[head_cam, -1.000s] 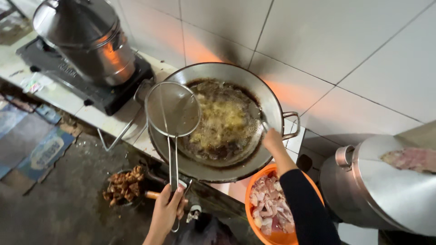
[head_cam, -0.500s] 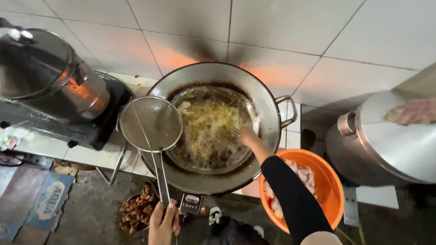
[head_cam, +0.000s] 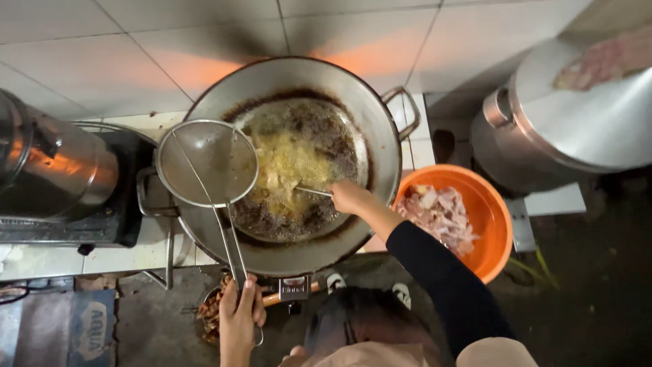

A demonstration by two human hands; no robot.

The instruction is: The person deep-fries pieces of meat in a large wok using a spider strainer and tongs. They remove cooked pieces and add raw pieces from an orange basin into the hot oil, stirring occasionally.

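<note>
As L hand grips skimmer, R hand over wok, blue label on floor

A large steel wok sits against a tiled wall, holding bubbling oil and pale frying pieces. The right hand is over the oil, gripping a thin metal utensil whose tip lies in the food. The left hand grips the long handle of a round mesh skimmer, held above the wok's left rim. An orange basin of raw meat stands just right of the wok. Steel pots stand at far left and upper right.
</note>
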